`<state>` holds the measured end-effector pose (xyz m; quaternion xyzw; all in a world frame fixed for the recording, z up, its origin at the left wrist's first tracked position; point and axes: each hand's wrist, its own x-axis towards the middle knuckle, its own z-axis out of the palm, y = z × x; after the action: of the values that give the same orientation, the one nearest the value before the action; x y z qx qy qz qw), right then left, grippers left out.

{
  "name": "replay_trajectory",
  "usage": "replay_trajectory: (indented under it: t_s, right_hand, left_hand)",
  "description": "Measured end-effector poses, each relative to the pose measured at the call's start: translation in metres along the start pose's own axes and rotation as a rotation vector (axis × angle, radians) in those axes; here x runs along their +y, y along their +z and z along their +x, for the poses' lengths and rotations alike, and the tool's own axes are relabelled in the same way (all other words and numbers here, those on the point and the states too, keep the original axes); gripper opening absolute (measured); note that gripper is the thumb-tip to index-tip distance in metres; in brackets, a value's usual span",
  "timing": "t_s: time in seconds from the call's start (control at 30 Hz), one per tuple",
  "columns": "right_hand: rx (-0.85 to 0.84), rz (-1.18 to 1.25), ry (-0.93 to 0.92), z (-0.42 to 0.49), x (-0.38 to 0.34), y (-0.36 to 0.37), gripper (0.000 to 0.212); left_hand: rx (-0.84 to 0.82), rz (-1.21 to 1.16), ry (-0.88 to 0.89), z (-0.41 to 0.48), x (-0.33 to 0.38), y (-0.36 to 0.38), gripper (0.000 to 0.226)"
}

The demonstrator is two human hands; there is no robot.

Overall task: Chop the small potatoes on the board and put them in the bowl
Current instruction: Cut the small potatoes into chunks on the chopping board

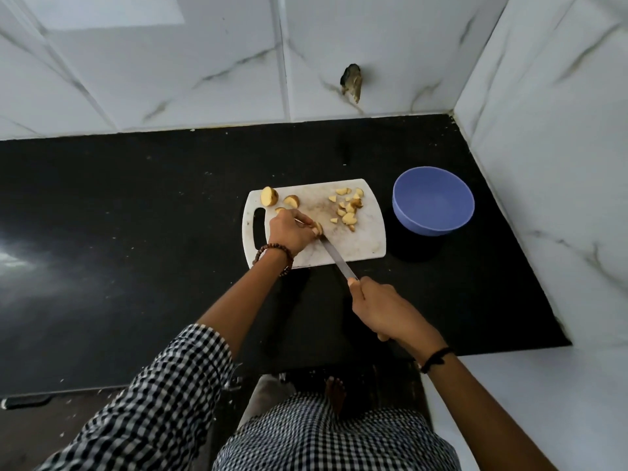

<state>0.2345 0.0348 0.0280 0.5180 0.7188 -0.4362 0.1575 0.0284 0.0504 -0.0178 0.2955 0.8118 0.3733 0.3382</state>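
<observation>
**Mid-chop at the board, bowl waiting empty**

The person is standing at a black countertop (136,205), working over a white plastic cutting board (360,243) with a handle slot at its left end. The left hand (290,231) is pinching a small potato piece (318,228) against the board near its middle, fingers curled over the top. The right hand (384,311) is clenching the pale handle of a knife (336,258), and the narrow steel blade is running diagonally up to meet that piece right beside the fingertips.

To do this cut well, I would judge the fingertips should be tucked back, since the blade is touching the potato just beside them. The piece looks small and rounded, so resting it on a cut face would stop it rolling. A steady downward press with a slight draw should suit the firm flesh better than a chop from height.

The potatoes are showing thin tan skin and pale yellow, moist-looking flesh. Two potato halves (269,196) are lying at the far left corner of the board, uncut further. A loose pile of chopped pieces (348,209), irregular wedges and chunks, is sitting toward the far right of the board. The board's surface is looking scuffed and stained brownish in the centre.

The bowl (433,202), smooth lavender-blue plastic and round, is standing just beside the board's right edge, with nothing in it. A beaded bracelet (272,248) is circling the left wrist.
</observation>
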Motion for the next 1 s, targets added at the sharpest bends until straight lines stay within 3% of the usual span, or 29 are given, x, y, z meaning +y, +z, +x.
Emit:
replay_trajectory:
  t_s: [0.1,0.23,0.53,0.73,1.0]
  right_hand:
    - [0.025,0.11,0.025,0.0,0.005,-0.007,0.049]
    - [0.131,0.204,-0.04,0.004,0.006,-0.011,0.043]
    - [0.431,0.292,-0.226,0.054,-0.032,-0.003,0.017]
    - [0.533,0.31,-0.263,0.088,-0.053,0.01,0.048]
    - [0.585,0.22,-0.275,0.109,-0.05,0.003,0.037]
  left_hand:
    - [-0.001,0.004,0.021,-0.001,0.0,-0.001,0.015]
    - [-0.015,0.04,0.067,-0.002,-0.003,-0.003,0.006]
    - [-0.057,0.326,0.284,0.003,-0.008,-0.017,0.028]
    - [-0.084,0.384,0.378,0.009,-0.006,-0.015,0.027]
    - [-0.097,0.397,0.423,0.02,-0.009,-0.015,0.018]
